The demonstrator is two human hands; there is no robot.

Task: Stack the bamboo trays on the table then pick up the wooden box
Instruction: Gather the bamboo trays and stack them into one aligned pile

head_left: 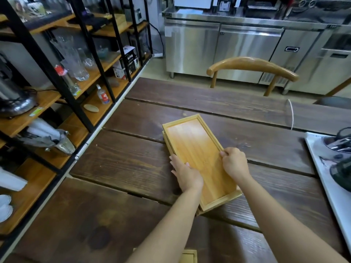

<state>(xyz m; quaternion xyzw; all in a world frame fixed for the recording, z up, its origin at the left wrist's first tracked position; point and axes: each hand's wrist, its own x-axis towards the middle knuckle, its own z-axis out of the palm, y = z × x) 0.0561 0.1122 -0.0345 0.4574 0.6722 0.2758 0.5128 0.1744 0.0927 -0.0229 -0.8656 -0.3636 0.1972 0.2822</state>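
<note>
A stack of rectangular bamboo trays point(191, 141) lies on the dark wooden table point(117, 162), its long side running away from me. The top tray sits slightly askew on the ones beneath. My left hand point(187, 174) grips the stack's left long edge, fingers down its side. My right hand point(235, 163) pinches the right rim of the top tray. A light wooden box point(189, 256) peeks in at the bottom edge of the view, between my forearms, mostly cut off.
Black-framed shelves point(79, 88) with glassware, bottles and appliances run along the table's left side. A white board point(330, 188) with dark kitchen gear lies at the right edge. A wooden chair point(252, 66) stands behind the table, with steel counters point(247, 48) beyond.
</note>
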